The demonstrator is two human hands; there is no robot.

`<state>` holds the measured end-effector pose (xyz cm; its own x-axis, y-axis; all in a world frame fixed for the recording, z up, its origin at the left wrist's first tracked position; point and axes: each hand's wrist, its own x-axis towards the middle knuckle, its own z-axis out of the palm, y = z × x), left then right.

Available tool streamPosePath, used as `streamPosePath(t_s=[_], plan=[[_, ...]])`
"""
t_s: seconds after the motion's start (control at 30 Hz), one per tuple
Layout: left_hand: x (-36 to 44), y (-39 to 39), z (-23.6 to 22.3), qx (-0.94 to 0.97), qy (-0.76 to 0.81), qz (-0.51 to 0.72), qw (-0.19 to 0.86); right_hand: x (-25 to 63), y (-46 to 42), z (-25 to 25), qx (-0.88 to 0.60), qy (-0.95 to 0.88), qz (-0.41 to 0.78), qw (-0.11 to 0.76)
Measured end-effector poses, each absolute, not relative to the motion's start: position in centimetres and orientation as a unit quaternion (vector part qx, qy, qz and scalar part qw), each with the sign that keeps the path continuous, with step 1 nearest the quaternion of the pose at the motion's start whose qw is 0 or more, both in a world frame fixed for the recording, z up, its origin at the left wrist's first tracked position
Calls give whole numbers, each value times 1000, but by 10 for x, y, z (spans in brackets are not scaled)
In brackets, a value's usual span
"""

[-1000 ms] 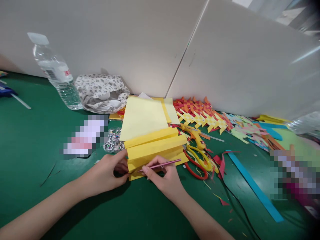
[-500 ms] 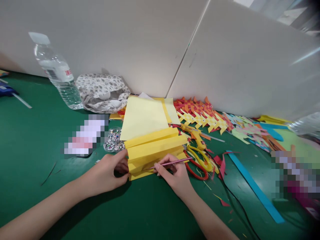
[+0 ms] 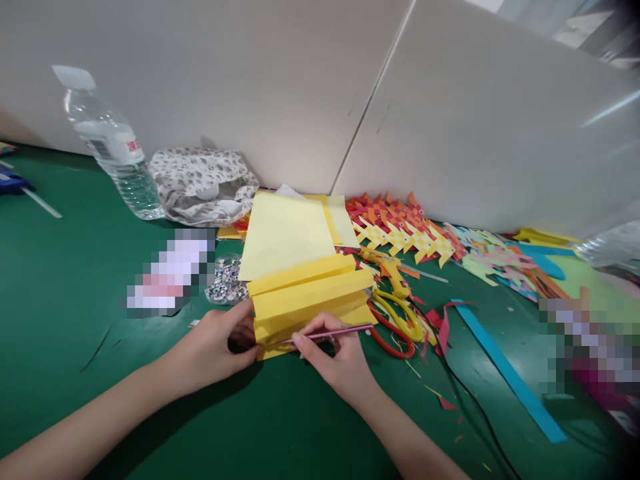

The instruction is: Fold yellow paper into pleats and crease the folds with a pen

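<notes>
Right hand (image 3: 334,353) farther left, stick (image 3: 345,331) pinched, left hand (image 3: 213,347) clamped on edge of paper (image 3: 310,300)

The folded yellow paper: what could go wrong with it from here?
The folded yellow paper might twist, since the left hand holds it only at its left end.
The slim pink tool in the right hand could mark or tear it, as its tip lies at the paper's near part.
The paper's right end might snag on the scissors handles close beside it.
</notes>
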<state>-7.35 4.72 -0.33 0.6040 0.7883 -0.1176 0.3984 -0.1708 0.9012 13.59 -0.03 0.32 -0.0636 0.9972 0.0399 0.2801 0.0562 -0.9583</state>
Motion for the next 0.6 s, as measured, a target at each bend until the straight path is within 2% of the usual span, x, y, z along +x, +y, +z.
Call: streamPosePath(t_s=[0.23, 0.47, 0.6], plan=[[-73, 47, -6, 740, 407, 202, 496, 134, 5, -4, -537, -583, 446, 416], [-75, 47, -6, 742, 403, 205, 495, 138, 5, -5, -543, -565, 425, 453], [-74, 47, -7, 744, 402, 208, 491, 134, 2, -2, -529, -586, 429, 439]])
